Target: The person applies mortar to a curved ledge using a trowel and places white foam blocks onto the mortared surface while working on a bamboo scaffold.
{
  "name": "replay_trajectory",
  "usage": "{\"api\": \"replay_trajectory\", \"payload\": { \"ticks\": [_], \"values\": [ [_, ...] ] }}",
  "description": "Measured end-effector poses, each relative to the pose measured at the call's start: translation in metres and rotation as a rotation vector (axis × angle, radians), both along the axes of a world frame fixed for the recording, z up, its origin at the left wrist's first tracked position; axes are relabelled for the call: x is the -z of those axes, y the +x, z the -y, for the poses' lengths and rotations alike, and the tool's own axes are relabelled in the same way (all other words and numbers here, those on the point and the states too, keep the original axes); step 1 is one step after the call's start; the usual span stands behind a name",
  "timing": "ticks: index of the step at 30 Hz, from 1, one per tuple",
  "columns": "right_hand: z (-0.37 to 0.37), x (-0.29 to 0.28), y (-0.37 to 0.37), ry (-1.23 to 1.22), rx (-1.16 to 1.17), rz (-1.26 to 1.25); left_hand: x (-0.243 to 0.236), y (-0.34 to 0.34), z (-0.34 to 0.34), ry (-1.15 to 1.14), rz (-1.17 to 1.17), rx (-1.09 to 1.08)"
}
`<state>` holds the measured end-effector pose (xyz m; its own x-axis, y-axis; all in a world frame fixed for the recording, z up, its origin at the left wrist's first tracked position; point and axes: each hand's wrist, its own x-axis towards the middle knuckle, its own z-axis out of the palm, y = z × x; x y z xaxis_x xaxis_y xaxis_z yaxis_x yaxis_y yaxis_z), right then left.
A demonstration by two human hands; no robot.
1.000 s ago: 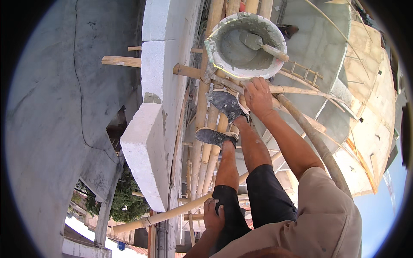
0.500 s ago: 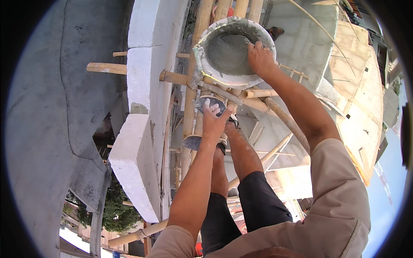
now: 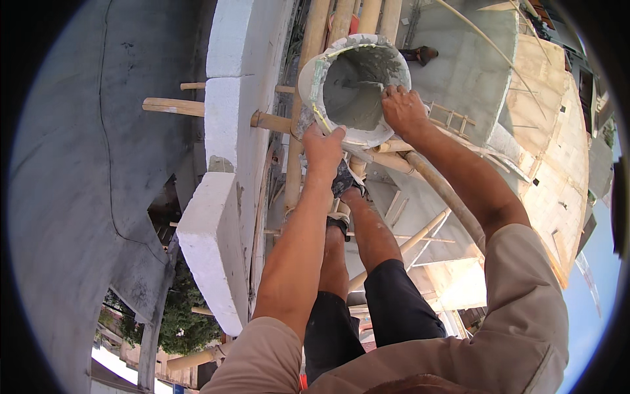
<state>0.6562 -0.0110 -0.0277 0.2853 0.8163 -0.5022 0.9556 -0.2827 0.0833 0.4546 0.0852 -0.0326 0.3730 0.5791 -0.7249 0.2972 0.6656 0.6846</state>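
A white, mortar-smeared bucket (image 3: 314,84) rests on the bamboo poles, tilted so that its mouth faces me. Wet grey mortar (image 3: 357,108) lies inside it. My left hand (image 3: 323,152) grips the near left part of its rim, thumb and fingers closed on it. At the right side of the mouth is my right hand (image 3: 403,111), its fingers curled together. A thin grey edge shows in the mortar beside those fingers, but what they hold is mostly hidden.
Bamboo poles (image 3: 292,164) of a scaffold run under my feet, with gaps and a drop below. A wall of white blocks (image 3: 223,121) stands close on the left; a short pole (image 3: 174,106) pokes through it. Grey concrete surfaces and pale boards (image 3: 548,131) lie to the right.
My left hand has moved up from over my foot to the bucket's near rim and taken hold. The bucket has tipped toward me. My right hand remains at its right side.
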Motion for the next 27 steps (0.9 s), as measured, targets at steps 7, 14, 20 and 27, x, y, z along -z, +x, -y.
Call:
{"api": "replay_trajectory", "payload": {
  "ticks": [7, 14, 20, 27],
  "values": [
    [-0.014, -0.082, -0.071, -0.152, 0.522, -0.596, -0.069, -0.053, -0.042, 0.031, -0.004, 0.198],
    [0.015, -0.142, -0.079, 0.043, 0.819, -0.968, -0.116, -0.087, -0.04, -0.239, 0.005, 0.022],
    [-0.031, -0.209, -0.096, 0.312, 0.561, -0.84, -0.126, -0.136, -0.018, -0.46, -0.124, -0.188],
    [-0.112, -0.166, -0.117, 0.376, 0.2, -0.579, -0.14, -0.2, 0.017, -0.529, -0.222, -0.263]
  ]
}}
